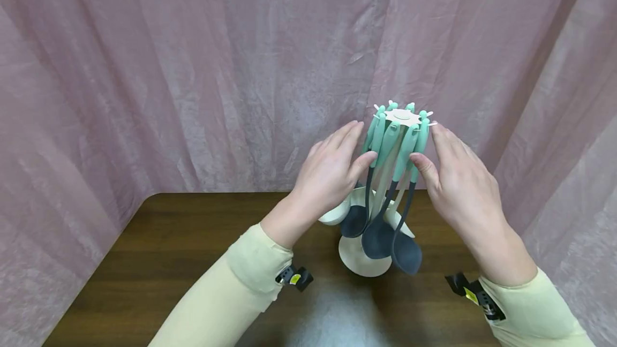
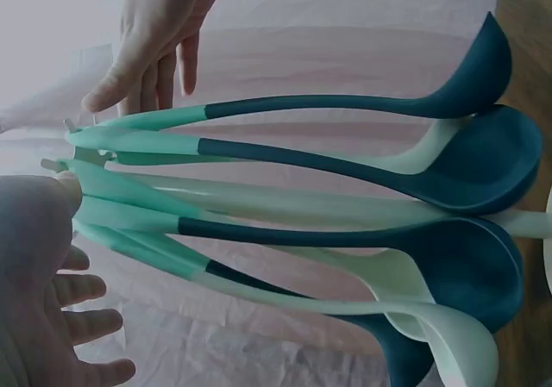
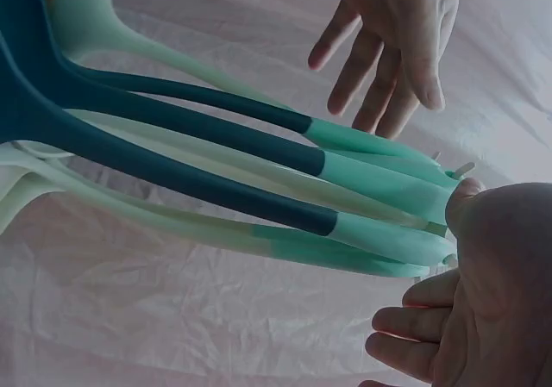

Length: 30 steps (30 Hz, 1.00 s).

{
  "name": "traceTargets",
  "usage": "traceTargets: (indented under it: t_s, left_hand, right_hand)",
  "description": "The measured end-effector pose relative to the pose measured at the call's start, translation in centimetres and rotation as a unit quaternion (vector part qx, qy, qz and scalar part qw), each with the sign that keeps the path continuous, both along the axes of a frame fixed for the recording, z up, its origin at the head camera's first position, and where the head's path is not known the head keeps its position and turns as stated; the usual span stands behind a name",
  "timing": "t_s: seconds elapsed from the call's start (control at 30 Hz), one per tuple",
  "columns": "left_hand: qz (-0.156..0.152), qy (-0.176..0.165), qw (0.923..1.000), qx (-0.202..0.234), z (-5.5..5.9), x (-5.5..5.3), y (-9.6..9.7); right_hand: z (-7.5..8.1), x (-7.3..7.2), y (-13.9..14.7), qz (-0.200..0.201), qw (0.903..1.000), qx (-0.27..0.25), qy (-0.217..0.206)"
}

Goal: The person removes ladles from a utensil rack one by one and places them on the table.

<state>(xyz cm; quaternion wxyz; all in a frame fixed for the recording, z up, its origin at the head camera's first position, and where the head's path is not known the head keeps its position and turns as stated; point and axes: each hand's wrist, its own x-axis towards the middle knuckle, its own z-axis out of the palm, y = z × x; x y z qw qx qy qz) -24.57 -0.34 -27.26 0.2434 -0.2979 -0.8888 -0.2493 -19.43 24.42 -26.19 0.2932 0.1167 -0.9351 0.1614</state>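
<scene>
A white rotating-style utensil stand (image 1: 403, 117) rises from a round white base (image 1: 354, 256) on the table. Several kitchen utensils with mint-green handles hang around its top. Dark ones include a ladle (image 1: 379, 240) and a spoon-like tool (image 1: 407, 253); a cream ladle (image 1: 335, 213) hangs at the left. My left hand (image 1: 330, 170) is held beside the handles on the left, fingers extended, thumb near them. On the right, my right hand (image 1: 460, 191) mirrors it, fingertips close to the stand's top. Neither grips anything; whether they touch the handles I cannot tell.
The stand is on a brown wooden table (image 1: 193, 261), towards its back edge. A pink curtain (image 1: 231, 79) hangs behind the table and along its sides. A strapped wrist camera (image 1: 295, 277) sits on the left sleeve, another (image 1: 474, 296) on the right.
</scene>
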Motion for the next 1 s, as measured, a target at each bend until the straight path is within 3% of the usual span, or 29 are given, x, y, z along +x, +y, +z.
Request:
traceTargets:
  t_s: [0.33,0.6,1.0]
  left_hand:
    - [-0.004,0.009,0.9999,0.010,0.5,-0.6,1.4]
    - [-0.012,0.038,0.9991,0.015,0.5,0.0,1.7]
    - [-0.021,0.052,0.9983,0.019,0.6,0.8,1.8]
  right_hand:
    - [0.4,-1.2,-0.6,0.008,0.9990,-0.041,-0.013]
    - [0.6,-1.7,-0.9,0.027,0.9971,-0.070,-0.014]
    - [0.4,-2.2,-1.7,0.032,0.9933,-0.110,0.018]
